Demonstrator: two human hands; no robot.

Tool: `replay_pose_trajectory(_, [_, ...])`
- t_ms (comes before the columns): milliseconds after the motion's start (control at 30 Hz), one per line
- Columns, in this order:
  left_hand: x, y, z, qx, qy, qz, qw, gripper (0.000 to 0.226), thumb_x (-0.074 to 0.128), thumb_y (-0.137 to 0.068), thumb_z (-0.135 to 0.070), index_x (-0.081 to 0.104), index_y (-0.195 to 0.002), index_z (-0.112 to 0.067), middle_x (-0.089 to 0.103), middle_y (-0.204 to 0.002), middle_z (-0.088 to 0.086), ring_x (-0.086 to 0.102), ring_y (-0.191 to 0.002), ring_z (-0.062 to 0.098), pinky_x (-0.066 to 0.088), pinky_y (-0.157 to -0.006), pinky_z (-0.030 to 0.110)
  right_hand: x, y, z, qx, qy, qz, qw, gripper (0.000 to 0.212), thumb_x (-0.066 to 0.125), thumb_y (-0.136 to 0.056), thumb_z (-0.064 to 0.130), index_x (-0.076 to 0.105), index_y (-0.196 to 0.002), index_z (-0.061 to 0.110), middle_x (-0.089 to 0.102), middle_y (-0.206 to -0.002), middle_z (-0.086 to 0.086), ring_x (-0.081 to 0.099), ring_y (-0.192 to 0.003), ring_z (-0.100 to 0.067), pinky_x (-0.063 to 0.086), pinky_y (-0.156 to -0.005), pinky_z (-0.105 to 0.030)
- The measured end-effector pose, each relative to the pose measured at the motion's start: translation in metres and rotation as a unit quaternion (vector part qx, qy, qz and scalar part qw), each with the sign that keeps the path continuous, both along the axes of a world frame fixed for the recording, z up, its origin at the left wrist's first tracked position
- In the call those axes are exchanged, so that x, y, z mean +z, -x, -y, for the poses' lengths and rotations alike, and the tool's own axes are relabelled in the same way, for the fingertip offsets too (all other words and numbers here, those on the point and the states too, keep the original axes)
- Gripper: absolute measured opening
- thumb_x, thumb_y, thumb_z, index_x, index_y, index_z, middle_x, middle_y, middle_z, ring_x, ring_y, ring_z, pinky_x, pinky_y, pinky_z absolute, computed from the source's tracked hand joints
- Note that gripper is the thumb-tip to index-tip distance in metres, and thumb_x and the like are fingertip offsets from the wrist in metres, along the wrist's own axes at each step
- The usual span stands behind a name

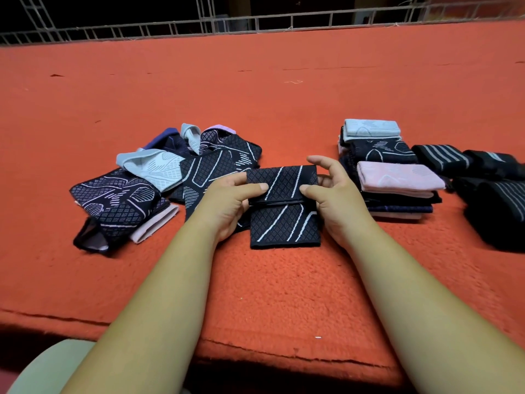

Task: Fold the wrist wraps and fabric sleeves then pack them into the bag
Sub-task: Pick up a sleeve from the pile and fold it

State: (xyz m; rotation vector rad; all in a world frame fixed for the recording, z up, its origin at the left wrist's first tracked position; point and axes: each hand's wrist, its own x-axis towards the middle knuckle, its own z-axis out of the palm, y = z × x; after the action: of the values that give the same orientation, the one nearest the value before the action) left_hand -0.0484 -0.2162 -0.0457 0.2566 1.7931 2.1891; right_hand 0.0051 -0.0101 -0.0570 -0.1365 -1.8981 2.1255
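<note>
Navy knit with white slanted stripes sits between both my hands. My left grip (230,203) pinches the left edge of the navy knit sleeve (284,223), thumb on top and fingers curled beneath. My right grip (336,194) pinches the right edge the same way, its forefinger lifted clear above. The sleeve is creased across its middle: the far part is held in my fingers, and the near part lies flat on the orange-red felted surface (284,294). I read this as the folding step, mid-fold on one sleeve, with packing not yet begun; I can find no bag anywhere in view. Just left of my left grip lies the loose heap of unfolded patterned sleeves (159,177) in navy, pale blue and lilac, so a good share of the folding is left. To the right, near my right grip but apart from it, stands the stack of folded sleeves (397,180), with a pink one on top at the front. Beyond that stack lie the black wrist wraps with grey stripes (443,157), which look rolled. The next move, I judge, calls for pressing the fold flat with its edges squared. Then the sleeve goes to that stack, carried so the stretchy knit does not spring open.
</note>
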Motion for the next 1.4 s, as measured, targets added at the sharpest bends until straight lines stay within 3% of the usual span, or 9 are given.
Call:
replay_pose_trajectory(133, [0.002, -0.002, 0.0, 0.01, 0.0, -0.008, 1.0, 0.024, 0.07, -0.097, -0.004, 0.073, -0.12, 0.002, 0.076, -0.122, 0.019, 0.073, -0.113, 0.03, 0.059, -0.101, 0.041, -0.001, 0.004, -0.001, 0.015, 0.072, 0.01, 0.997, 0.046, 0.071, -0.091, -0.002, 0.064, -0.134, 0.012, 0.079, -0.115, -0.013, 0.077, -0.101, -0.027, 0.064, -0.086, -0.042])
replay_pose_trajectory(267, [0.009, -0.006, -0.002, 0.02, -0.025, -0.027, 0.999, 0.025, 0.068, -0.101, -0.012, 0.071, -0.124, -0.003, 0.075, -0.124, 0.018, 0.073, -0.11, 0.028, 0.061, -0.091, 0.038, 0.003, -0.002, -0.002, 0.027, -0.052, 0.055, 0.997, 0.014, 0.071, -0.099, 0.027, 0.076, -0.104, 0.015, 0.077, -0.082, 0.002, 0.067, -0.064, -0.013, 0.048, -0.053, -0.025])
replay_pose_trajectory(500, [0.012, -0.011, -0.004, 0.041, -0.005, -0.031, 0.999, 0.033, 0.066, -0.105, -0.03, 0.067, -0.124, -0.003, 0.074, -0.123, 0.024, 0.073, -0.11, 0.039, 0.058, -0.094, 0.057, 0.005, -0.006, -0.001, 0.003, -0.088, 0.006, 0.996, 0.015, 0.07, -0.102, 0.033, 0.075, -0.104, 0.019, 0.078, -0.083, 0.007, 0.071, -0.073, -0.009, 0.056, -0.072, -0.031])
replay_pose_trajectory(700, [0.016, -0.009, -0.001, 0.048, -0.037, -0.011, 0.998, 0.01, 0.064, -0.102, -0.003, 0.069, -0.11, -0.007, 0.078, -0.091, 0.005, 0.074, -0.071, 0.009, 0.061, -0.067, 0.025, 0.002, -0.002, -0.002, -0.005, -0.031, 0.008, 0.999, 0.019, 0.069, -0.096, 0.035, 0.075, -0.114, 0.032, 0.081, -0.108, -0.011, 0.077, -0.105, -0.036, 0.057, -0.101, -0.062])
replay_pose_trajectory(867, [0.008, -0.001, 0.0, 0.078, -0.052, -0.006, 0.996, 0.034, 0.064, -0.097, 0.006, 0.072, -0.119, -0.018, 0.067, -0.107, 0.005, 0.072, -0.081, 0.011, 0.059, -0.076, 0.026, 0.004, 0.001, 0.0, 0.002, 0.015, 0.007, 1.0, 0.037, 0.06, -0.096, 0.016, 0.076, -0.122, 0.037, 0.08, -0.116, -0.014, 0.074, -0.114, -0.041, 0.053, -0.106, -0.065])
replay_pose_trajectory(1000, [0.01, -0.002, 0.0, 0.062, -0.072, -0.011, 0.995, 0.035, 0.051, -0.098, 0.012, 0.072, -0.114, -0.01, 0.06, -0.077, -0.004, 0.045, -0.05, 0.0, 0.046, -0.058, 0.013, 0.009, 0.002, 0.003, 0.016, 0.086, 0.027, 0.996, 0.033, 0.054, -0.107, 0.008, 0.075, -0.127, 0.024, 0.078, -0.119, -0.015, 0.075, -0.103, -0.033, 0.057, -0.097, -0.053])
replay_pose_trajectory(1100, [0.014, -0.002, 0.0, 0.083, -0.074, 0.003, 0.994, 0.035, 0.047, -0.098, 0.011, 0.075, -0.103, -0.01, 0.066, -0.076, 0.0, 0.049, -0.059, 0.003, 0.046, -0.054, 0.012, 0.014, 0.001, 0.004, 0.008, 0.135, 0.033, 0.99, 0.042, 0.043, -0.1, 0.0, 0.077, -0.121, 0.015, 0.079, -0.103, -0.011, 0.072, -0.09, -0.024, 0.057, -0.086, -0.043])
replay_pose_trajectory(1233, [0.015, 0.0, 0.0, 0.084, -0.099, 0.027, 0.991, 0.032, 0.049, -0.097, -0.002, 0.08, -0.104, -0.008, 0.068, -0.108, 0.018, 0.067, -0.092, 0.023, 0.059, -0.09, 0.034, 0.016, 0.0, 0.001, 0.017, 0.176, 0.024, 0.984, 0.038, 0.052, -0.094, 0.025, 0.08, -0.114, 0.01, 0.073, -0.109, -0.011, 0.068, -0.086, -0.023, 0.054, -0.08, -0.037])
replay_pose_trajectory(1400, [0.013, -0.005, -0.002, 0.046, -0.056, -0.001, 0.997, 0.034, 0.064, -0.1, -0.007, 0.068, -0.134, -0.012, 0.077, -0.109, 0.008, 0.075, -0.092, 0.014, 0.058, -0.074, 0.023, 0.011, -0.002, 0.002, -0.013, 0.026, -0.002, 1.0, 0.037, 0.071, -0.086, 0.01, 0.08, -0.118, 0.026, 0.078, -0.111, -0.004, 0.073, -0.098, -0.016, 0.058, -0.089, -0.033])
